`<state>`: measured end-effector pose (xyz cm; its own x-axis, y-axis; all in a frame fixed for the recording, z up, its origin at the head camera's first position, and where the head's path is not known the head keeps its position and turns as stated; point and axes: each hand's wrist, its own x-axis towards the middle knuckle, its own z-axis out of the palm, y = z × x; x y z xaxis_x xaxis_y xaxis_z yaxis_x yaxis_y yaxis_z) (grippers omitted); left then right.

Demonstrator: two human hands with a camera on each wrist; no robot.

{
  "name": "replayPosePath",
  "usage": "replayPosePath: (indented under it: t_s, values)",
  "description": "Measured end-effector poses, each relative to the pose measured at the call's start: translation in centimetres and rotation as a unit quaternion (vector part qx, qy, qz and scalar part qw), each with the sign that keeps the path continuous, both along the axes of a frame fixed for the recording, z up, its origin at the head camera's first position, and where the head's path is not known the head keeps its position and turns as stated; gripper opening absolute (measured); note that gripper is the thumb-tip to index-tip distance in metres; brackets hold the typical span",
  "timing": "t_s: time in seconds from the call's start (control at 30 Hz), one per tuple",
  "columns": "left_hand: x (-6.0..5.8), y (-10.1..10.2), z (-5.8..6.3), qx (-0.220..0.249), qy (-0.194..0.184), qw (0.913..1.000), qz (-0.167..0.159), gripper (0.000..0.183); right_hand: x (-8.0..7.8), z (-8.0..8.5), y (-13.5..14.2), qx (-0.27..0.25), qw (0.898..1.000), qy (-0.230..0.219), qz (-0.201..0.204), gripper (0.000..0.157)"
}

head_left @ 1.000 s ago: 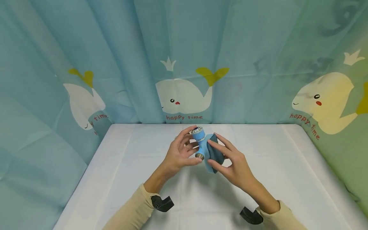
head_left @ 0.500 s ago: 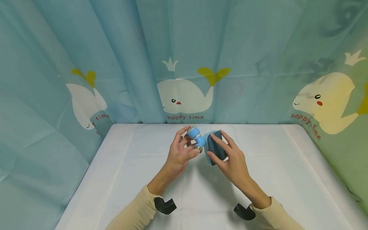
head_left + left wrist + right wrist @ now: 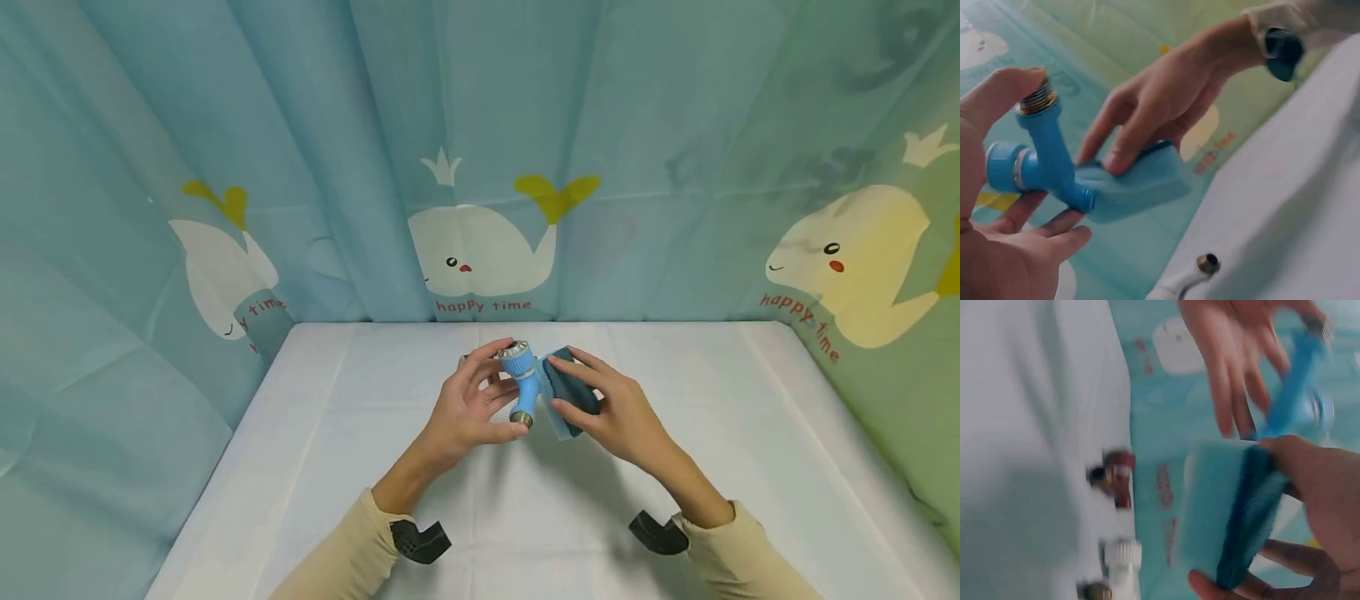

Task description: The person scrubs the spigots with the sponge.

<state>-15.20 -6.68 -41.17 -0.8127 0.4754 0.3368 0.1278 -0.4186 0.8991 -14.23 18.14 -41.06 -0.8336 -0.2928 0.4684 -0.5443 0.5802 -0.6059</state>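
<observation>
A blue angle valve [image 3: 527,390] with a ridged knob and a threaded metal end is held by my left hand [image 3: 467,410], between the thumb at the metal end and fingers at the knob. My right hand [image 3: 626,414] grips a sponge [image 3: 573,390], light blue with a dark scouring side, by its dark side. The light face of the sponge [image 3: 1207,503] is turned towards the valve. In the left wrist view the sponge [image 3: 1154,187] is close by the valve's side outlet [image 3: 1088,199]; blur hides whether they touch.
On the white table [image 3: 360,467], a dark red valve [image 3: 1121,475] and a white valve [image 3: 1124,559] show in the right wrist view. A white fitting with a metal end [image 3: 1208,264] appears in the left wrist view. A whale-print curtain [image 3: 645,250] hangs behind and at both sides.
The valve tipped leftward half a second ago and now stands more upright again. The sponge rose, then came back down, and sits slightly further right. Both hands keep their hold.
</observation>
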Motion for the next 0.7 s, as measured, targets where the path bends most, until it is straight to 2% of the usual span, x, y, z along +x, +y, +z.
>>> replayPosePath:
  t_s: [0.17, 0.27, 0.33, 0.4, 0.5, 0.57, 0.7]
  values:
    - [0.0, -0.4, -0.1, -0.052, 0.046, 0.9975, -0.014, 0.100, -0.3, 0.0, 1.0, -0.029, 0.996, -0.064, 0.046, 0.055]
    - [0.0, -0.5, -0.1, -0.062, 0.059, 0.9962, -0.014, 0.099, -0.1, -0.4, 1.1, -0.033, 0.996, -0.066, 0.054, 0.056]
    - [-0.1, -0.4, -0.3, -0.077, 0.070, 0.9946, 0.000, 0.099, 0.2, -0.5, 1.0, -0.038, 0.997, -0.052, 0.038, 0.058]
    - [-0.1, -0.4, -0.4, -0.099, 0.086, 0.9910, 0.022, 0.099, 0.7, -0.5, 0.7, -0.051, 0.997, -0.036, 0.038, 0.060]
    - [-0.3, -0.3, -0.4, -0.140, 0.119, 0.9812, 0.058, 0.101, 1.7, -0.2, 0.1, -0.058, 0.994, -0.047, 0.079, 0.060]
    - [-0.3, -0.2, -0.4, -0.159, 0.131, 0.9760, 0.069, 0.102, 2.0, -0.1, 0.1, -0.052, 0.991, -0.059, 0.110, 0.058]
    - [0.0, -0.2, -0.4, -0.187, 0.156, 0.9670, 0.074, 0.102, 2.1, -0.2, 0.5, -0.049, 0.991, -0.056, 0.108, 0.058]
